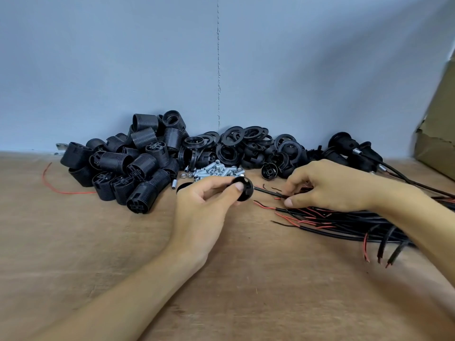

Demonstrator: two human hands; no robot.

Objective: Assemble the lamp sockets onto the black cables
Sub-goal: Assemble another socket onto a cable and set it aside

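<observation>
Nearest me lay the bare wooden surface (98, 242), with both forearms reaching in over it. The left hand (204, 207) had its grip closed on a round black socket cap (245, 189), thumb across the front and fingers curled behind. The right hand (327, 185) had its grip pinching one black cable (268, 192) between thumb and forefinger. The cable's free end met the cap's side, though I could not tell whether it had entered.

Under the right wrist sprawled the bundle of black cables (357, 222), their red and black cores bared. Just beyond the hands lay a small heap of metal threaded tubes (216, 171). Left of that was a pile of ribbed socket bodies (133, 166), with a loose red wire (53, 185) beside it. Further back were black rings (236, 141) and, to the right, sockets already on cables (349, 148). All of it lay against the blue wall (147, 57).
</observation>
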